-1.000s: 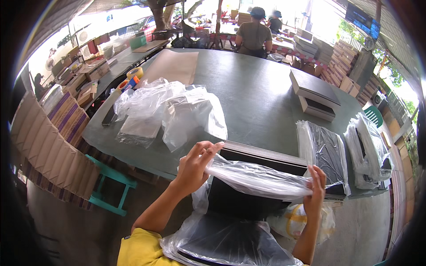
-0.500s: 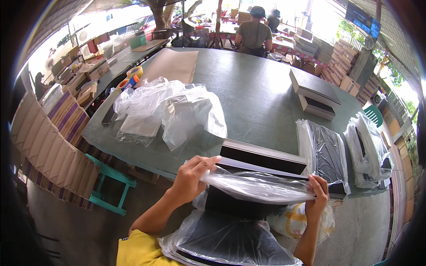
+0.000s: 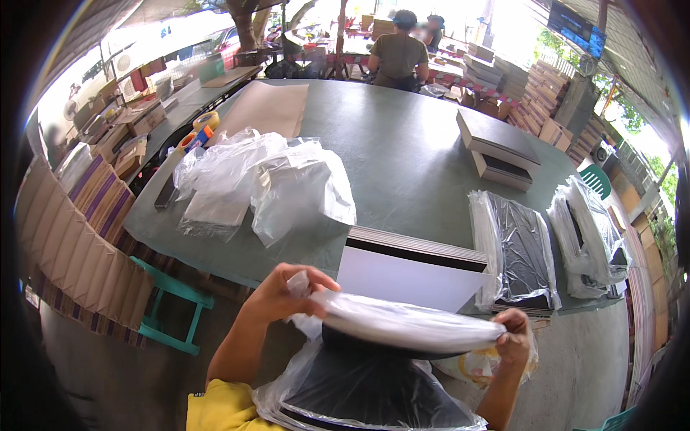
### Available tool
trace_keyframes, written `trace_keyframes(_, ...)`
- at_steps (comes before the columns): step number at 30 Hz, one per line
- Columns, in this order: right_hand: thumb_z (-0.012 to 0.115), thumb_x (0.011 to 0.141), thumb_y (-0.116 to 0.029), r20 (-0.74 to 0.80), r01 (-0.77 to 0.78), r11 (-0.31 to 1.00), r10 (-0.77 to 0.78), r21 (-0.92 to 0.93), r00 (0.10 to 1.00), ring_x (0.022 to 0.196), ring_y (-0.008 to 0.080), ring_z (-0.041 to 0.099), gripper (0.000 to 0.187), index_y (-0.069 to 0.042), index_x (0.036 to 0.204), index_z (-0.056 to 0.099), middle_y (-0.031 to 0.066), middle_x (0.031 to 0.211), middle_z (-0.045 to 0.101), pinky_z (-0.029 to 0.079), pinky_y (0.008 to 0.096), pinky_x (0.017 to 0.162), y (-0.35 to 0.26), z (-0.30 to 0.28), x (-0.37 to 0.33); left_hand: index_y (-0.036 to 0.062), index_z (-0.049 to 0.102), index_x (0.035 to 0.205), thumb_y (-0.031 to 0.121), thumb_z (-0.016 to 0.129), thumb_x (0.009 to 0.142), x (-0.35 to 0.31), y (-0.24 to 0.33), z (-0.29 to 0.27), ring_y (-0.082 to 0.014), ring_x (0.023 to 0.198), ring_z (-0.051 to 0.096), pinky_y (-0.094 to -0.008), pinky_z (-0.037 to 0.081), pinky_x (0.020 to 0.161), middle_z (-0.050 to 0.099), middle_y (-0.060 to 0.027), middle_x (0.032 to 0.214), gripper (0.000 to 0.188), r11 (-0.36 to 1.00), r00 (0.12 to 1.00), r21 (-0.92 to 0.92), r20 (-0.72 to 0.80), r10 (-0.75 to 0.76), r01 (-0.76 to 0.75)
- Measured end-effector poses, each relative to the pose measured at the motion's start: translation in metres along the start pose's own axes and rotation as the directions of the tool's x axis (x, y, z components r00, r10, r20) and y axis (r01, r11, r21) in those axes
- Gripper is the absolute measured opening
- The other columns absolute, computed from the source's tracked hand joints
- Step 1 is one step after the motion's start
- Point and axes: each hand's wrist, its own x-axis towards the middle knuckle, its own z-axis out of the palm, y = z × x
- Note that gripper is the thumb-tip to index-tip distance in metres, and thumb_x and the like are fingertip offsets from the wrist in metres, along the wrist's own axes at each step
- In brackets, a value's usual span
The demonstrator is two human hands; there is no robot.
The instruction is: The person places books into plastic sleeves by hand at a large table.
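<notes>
My left hand [image 3: 282, 296] and my right hand [image 3: 513, 336] pinch the two ends of a clear plastic bag [image 3: 410, 320], its rim gathered in a blurred band between them. Below it, close to my body, lies a black panel [image 3: 366, 388] covered in clear plastic. Whether the bag in my hands is the same plastic, I cannot tell. Just beyond my hands, a stack of thin black boards [image 3: 424, 246] sits at the near table edge. A smooth white face [image 3: 406, 279] shows on its near side, partly hidden by the bag.
Crumpled plastic bags [image 3: 266, 179] lie left on the green table [image 3: 374, 158], near tape rolls [image 3: 206, 121] and brown paper [image 3: 266, 108]. Plastic-wrapped black stacks [image 3: 517, 248] stand right, unwrapped ones [image 3: 499, 140] farther back. A green stool [image 3: 172, 305] stands left. Two people work beyond.
Both hands have drawn the plastic bag's rim toward me, away from the board stack. More of the white face now shows. The whole view has shifted slightly.
</notes>
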Motion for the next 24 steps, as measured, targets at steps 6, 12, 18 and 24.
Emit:
trace_keyframes(6,0.070,0.061,-0.034,0.258,-0.434,0.869,0.375,0.235,0.890,0.075,0.0145,0.057,0.054,0.004,0.093,0.048,0.0102,0.085,0.058,0.045,0.0246,0.067,0.091,-0.028,-0.029,-0.0051,0.051,0.100,0.004,0.056,0.068,-0.038,-0.084,-0.034,-0.0084,0.054,0.050,-0.0188,0.040,0.048,0.054,-0.0049,0.068,0.033,0.804,0.840,-0.252,0.237,-0.488,0.538)
trace_keyframes(12,0.060,0.070,-0.009,0.121,-0.635,0.622,0.664,0.459,0.738,0.072,0.0174,0.056,0.016,-0.003,0.083,0.054,0.0070,0.077,0.057,0.044,0.0276,0.065,0.190,-0.071,-0.067,-0.0009,0.054,0.091,0.008,0.055,0.066,-0.065,-0.166,-0.035,-0.0073,0.055,0.049,-0.0187,0.039,0.046,0.053,-0.0033,0.067,0.027,0.682,0.704,-0.204,0.058,-0.708,0.703)
trace_keyframes(18,0.058,0.069,-0.010,-0.375,-0.745,0.658,0.667,-0.109,0.644,0.070,0.0170,0.056,0.011,-0.003,0.078,0.056,0.0079,0.074,0.057,0.044,0.0287,0.063,0.282,-0.094,-0.093,0.0003,0.057,0.085,0.019,0.063,0.063,-0.083,-0.210,-0.038,-0.0101,0.057,0.050,-0.0227,0.040,0.050,0.055,-0.0042,0.068,0.030,0.704,0.701,0.054,-0.178,-0.691,0.708)
trace_keyframes(24,0.056,0.068,-0.010,-0.522,-0.694,0.347,0.472,-0.630,0.710,0.067,0.0167,0.056,0.008,-0.003,0.072,0.057,0.0088,0.070,0.058,0.044,0.0299,0.061,0.329,-0.109,-0.106,0.0016,0.059,0.079,0.031,0.071,0.061,-0.083,-0.235,-0.047,-0.0128,0.059,0.051,-0.0267,0.041,0.054,0.057,-0.0050,0.069,0.036,0.675,0.715,0.236,-0.264,-0.648,0.699)
